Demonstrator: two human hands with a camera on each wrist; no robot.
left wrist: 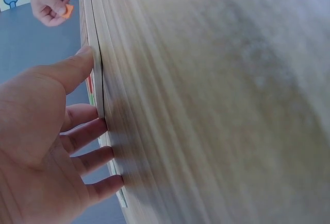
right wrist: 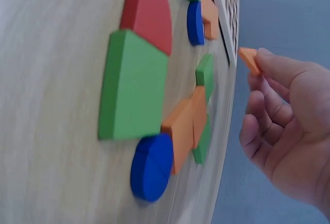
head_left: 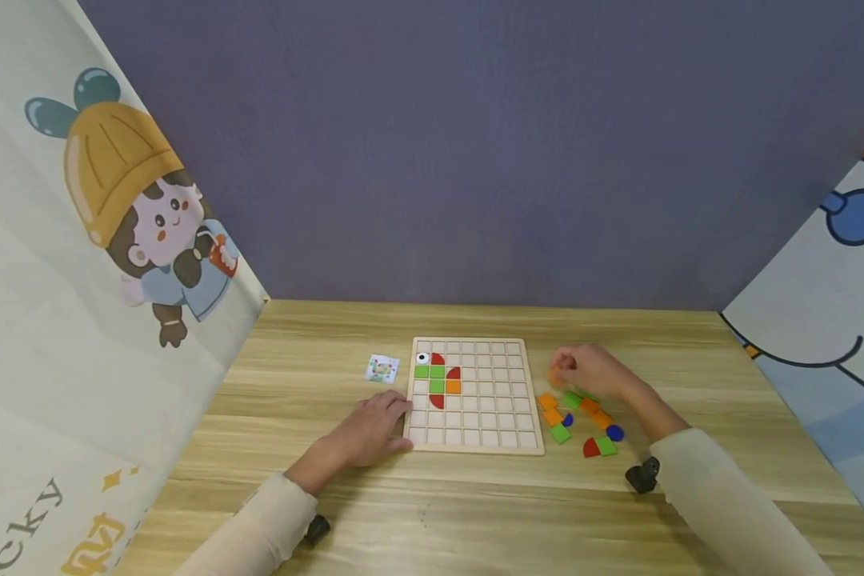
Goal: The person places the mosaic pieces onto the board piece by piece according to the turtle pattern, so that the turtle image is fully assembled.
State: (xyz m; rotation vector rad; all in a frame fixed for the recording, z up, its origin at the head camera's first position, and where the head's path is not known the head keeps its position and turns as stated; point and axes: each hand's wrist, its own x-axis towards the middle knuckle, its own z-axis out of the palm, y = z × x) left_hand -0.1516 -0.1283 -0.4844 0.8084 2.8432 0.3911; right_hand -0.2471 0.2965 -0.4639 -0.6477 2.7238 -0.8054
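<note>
My right hand [head_left: 589,372] pinches a small orange tile [right wrist: 249,60] between thumb and fingertips, above the table to the right of a square wooden grid board [head_left: 490,408]. At the board's left edge rests my left hand [head_left: 370,430], fingers loosely extended; its thumb and fingers touch the edge in the left wrist view. On the board's left side lie a white eye tile [head_left: 422,358], several green tiles [head_left: 437,373], an orange square [head_left: 453,387] and red rounded pieces [head_left: 437,402]. The held tile's full shape is partly hidden by my fingers.
Loose pieces lie right of the board: orange tiles [head_left: 551,417], green tiles [head_left: 561,433], a blue round piece [head_left: 615,434] and a red rounded piece [head_left: 591,448]. A small printed card [head_left: 382,369] lies left of the board. A dark panel [head_left: 490,200] stands behind the table.
</note>
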